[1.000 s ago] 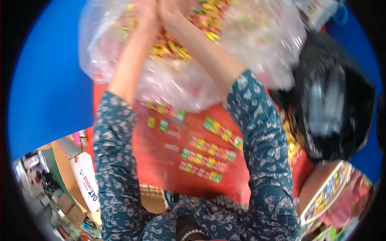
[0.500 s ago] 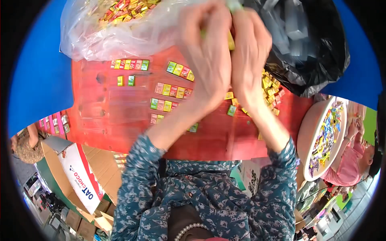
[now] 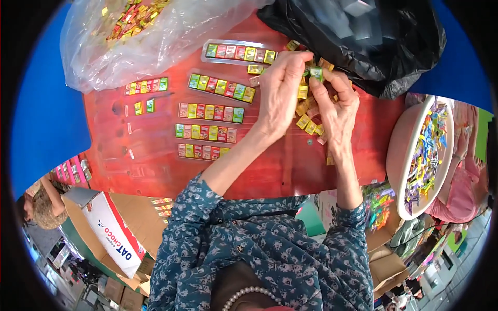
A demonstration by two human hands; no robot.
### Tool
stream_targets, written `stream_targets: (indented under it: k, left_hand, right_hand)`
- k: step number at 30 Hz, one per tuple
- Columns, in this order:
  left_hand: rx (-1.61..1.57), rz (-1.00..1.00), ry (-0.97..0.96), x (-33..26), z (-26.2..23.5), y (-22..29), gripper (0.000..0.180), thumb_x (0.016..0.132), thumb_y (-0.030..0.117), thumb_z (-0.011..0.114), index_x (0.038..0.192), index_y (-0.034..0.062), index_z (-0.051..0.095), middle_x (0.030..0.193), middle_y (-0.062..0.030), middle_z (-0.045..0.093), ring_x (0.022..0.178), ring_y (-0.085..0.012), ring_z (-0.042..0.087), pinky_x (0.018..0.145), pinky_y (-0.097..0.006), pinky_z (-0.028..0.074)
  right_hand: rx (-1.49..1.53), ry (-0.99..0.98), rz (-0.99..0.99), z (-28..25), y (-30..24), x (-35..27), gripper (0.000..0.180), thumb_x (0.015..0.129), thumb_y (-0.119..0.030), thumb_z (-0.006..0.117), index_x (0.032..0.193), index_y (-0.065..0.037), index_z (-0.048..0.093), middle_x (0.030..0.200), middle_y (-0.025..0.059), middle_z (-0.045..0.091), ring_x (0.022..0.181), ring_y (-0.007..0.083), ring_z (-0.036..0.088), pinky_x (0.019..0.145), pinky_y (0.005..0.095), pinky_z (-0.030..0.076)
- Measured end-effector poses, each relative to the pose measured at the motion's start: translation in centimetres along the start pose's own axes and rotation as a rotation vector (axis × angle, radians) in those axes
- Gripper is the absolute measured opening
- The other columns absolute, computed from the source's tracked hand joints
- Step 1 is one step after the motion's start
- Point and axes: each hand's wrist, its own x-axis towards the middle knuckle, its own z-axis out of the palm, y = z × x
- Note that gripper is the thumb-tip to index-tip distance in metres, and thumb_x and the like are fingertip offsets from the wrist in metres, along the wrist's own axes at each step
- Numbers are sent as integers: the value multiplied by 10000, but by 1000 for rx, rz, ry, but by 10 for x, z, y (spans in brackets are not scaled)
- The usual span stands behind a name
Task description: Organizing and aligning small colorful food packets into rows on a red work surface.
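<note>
My right hand pinches a small green box between thumb and fingers, above a loose pile of small yellow and red boxes. Beside it, my left hand curves around the pile's left side, fingers stretched out and partly hidden behind the hand. Just left of it lies a clear plastic tray with a row of coloured boxes. Several more filled trays lie in rows below, including one under my left forearm, such as the tray of green, yellow and red boxes.
A clear bag of small boxes lies at the far left, and a black bag of clear plastic pieces at the far right. A tub of colourful wrapped pieces stands right. Two loose boxes lie left. An open carton sits below the table.
Both hands have come down from high over the table to the loose pile and moved apart. The view has shifted, and a filled tray now shows at the far side.
</note>
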Motion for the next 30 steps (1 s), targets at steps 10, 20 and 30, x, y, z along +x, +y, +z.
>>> stream_targets:
  k: [10,20,30]
  left_hand:
    - [297,122,-274,-16,-31,14,270,1007,110,520,1211,-36,619,1289,-139,614,1208,-221,568,1002,-324,437]
    - [1002,466,-212,-77,-51,12,332,742,-56,734,1069,-16,686,1181,-140,631,1050,-309,619,883,-388,515]
    - [1030,355,-171,-91,-49,6,292,732,-54,740,1008,7,665,967,-118,600,854,-303,614,723,-399,503]
  right_hand:
    - [-490,54,-385,-32,12,-15,267,795,-13,720,1061,-31,715,1138,130,672,1052,314,620,920,384,492]
    - [-690,41,-556,-29,10,-46,243,749,-35,767,985,-50,712,930,94,612,845,279,566,724,374,499]
    - [-682,-118,-537,-21,8,-37,155,798,17,658,950,5,632,926,151,599,820,341,549,721,425,481]
